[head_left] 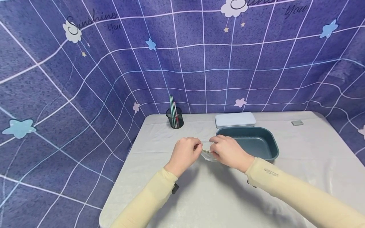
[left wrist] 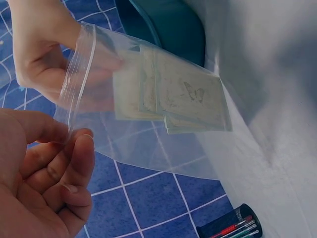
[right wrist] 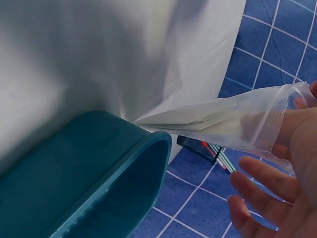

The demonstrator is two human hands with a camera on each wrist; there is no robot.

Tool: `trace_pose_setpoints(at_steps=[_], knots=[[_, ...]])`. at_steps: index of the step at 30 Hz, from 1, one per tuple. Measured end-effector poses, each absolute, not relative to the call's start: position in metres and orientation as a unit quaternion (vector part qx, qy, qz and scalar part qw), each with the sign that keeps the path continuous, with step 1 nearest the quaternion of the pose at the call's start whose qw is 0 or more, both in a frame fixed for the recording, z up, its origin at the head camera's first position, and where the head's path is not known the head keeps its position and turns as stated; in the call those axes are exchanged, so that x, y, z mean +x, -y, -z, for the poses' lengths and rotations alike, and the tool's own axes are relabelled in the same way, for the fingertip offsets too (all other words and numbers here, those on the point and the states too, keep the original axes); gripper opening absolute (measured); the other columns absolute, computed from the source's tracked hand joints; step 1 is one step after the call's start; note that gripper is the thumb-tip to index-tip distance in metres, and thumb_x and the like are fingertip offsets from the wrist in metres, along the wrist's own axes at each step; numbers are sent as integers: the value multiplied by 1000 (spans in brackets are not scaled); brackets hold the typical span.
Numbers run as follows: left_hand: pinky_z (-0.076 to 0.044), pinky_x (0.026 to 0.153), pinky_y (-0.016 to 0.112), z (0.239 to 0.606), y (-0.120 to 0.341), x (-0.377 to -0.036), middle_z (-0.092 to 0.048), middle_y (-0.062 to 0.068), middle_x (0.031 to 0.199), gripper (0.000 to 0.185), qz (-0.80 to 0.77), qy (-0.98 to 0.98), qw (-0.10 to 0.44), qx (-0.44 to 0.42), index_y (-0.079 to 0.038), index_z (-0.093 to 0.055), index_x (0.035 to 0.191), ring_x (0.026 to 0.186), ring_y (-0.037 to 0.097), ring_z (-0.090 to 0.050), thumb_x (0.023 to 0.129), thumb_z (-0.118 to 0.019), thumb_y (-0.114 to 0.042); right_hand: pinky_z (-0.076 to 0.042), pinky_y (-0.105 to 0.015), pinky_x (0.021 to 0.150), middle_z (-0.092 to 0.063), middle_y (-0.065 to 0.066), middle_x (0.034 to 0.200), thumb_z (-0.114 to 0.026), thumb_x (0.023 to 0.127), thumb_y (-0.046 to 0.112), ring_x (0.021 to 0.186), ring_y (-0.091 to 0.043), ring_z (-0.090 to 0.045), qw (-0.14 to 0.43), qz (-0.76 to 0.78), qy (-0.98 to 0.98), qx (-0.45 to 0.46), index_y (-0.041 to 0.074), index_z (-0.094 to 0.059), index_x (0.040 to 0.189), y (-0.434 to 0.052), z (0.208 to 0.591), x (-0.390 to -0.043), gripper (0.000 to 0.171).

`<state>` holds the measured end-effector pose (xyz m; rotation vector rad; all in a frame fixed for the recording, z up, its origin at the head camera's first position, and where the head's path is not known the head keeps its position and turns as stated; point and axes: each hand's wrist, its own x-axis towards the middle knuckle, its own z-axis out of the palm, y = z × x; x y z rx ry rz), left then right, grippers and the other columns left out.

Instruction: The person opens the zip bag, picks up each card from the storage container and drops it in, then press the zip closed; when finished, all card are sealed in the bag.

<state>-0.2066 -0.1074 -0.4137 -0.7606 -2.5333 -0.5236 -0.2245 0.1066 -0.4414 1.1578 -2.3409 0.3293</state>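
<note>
A clear zip bag (left wrist: 148,144) hangs between the hands, its zip edge toward them. Inside lie several pale, flat cards (left wrist: 190,96), overlapping, one with a butterfly print. My left hand (head_left: 186,152) pinches the bag's zip edge between thumb and forefinger, its other fingers loosely curled. My right hand (head_left: 229,150) reaches in at the bag's mouth; its thumb and forefinger show hazily through the plastic at the cards' near edge. The other fingers of the right hand are spread outside, beneath the bag in the right wrist view.
A dark teal bin (head_left: 272,144) stands just right of the bag, close to the right hand. Behind it lies a pale blue case (head_left: 235,120). A black mesh cup (head_left: 175,122) with pencils stands back left, and a small grey block (head_left: 297,123) back right.
</note>
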Motion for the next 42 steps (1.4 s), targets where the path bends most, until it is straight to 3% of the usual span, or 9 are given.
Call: trace_pose_setpoints(at_steps=[11,19,26,32,34,37,42], knots=[[-48,60,30,413,107,-207,-64,-8,70,14,191,915,222,-277,-14,-77,80,60,7,-56,90,-69,-7,-48,-39,60,-73,-7,101,-86,77,2,85,-27,-64,228,-87,886,395,18,-79,73,-100,443,-227,18],[-47,59,29,413,108,-207,-62,-9,68,15,190,917,221,-272,-15,-76,79,59,8,-55,90,-69,-8,-49,-40,62,-74,-6,103,-93,75,15,86,-26,-65,209,-88,892,391,17,-80,79,-101,440,-225,13],[-46,58,28,413,109,-208,-61,-10,67,16,195,915,223,-274,-15,-75,79,58,7,-53,91,-69,-7,-51,-40,64,-71,-3,100,-86,78,11,84,-25,-63,253,-103,871,409,16,-76,81,-112,431,-213,11],[-47,60,29,414,110,-209,-61,-10,68,16,196,914,226,-272,-16,-75,78,59,7,-54,90,-69,-8,-54,-41,73,-70,0,98,-81,84,11,88,-23,-66,282,-135,854,416,13,-74,90,-128,422,-199,9],[-47,60,29,414,110,-209,-62,-10,68,16,198,914,226,-272,-15,-75,78,59,7,-55,90,-69,-7,-54,-41,72,-69,2,94,-80,88,18,84,-21,-65,282,-149,858,403,13,-72,97,-133,421,-196,13],[-47,60,29,413,111,-209,-61,-10,67,16,199,914,227,-271,-15,-75,77,59,8,-55,89,-68,-6,-55,-42,72,-69,3,95,-78,92,38,81,-20,-66,264,-170,874,371,13,-69,109,-141,424,-193,32],[-47,60,30,414,111,-207,-60,-9,66,17,200,915,228,-266,-15,-74,76,59,9,-54,89,-68,-5,-57,-44,74,-73,1,102,-83,81,57,88,-22,-71,212,-183,901,332,12,-71,119,-146,440,-191,60]])
